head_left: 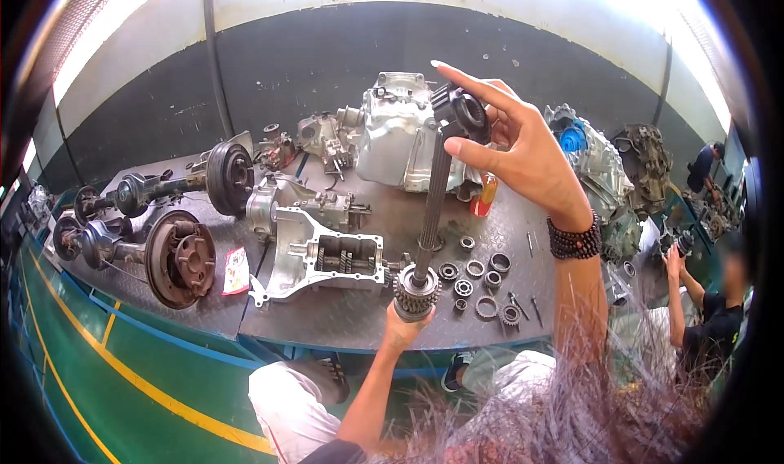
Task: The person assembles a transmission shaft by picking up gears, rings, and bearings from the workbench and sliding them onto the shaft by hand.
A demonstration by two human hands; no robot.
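Note:
A long splined shaft (434, 207) stands nearly upright above the table's front edge, tilted slightly right at its top. My left hand (403, 330) is closed round its lower end, beneath a stack of gears (416, 293). Near the shaft's top, my right hand (510, 142) grips a dark toothed ring (461, 113) between thumb and fingers, its index finger stretched along the top. The ring is beside or over the shaft's tip; which one I cannot tell. Several bearings and rings (475, 268) lie on the table just right of the shaft.
An open gearbox housing (327, 256) sits left of the shaft, with a large silver casing (398, 133) behind. Two axles with brake drums (181, 256) lie at the left. A red bottle (485, 196) stands behind the bearings. Another person (710, 317) works at the right.

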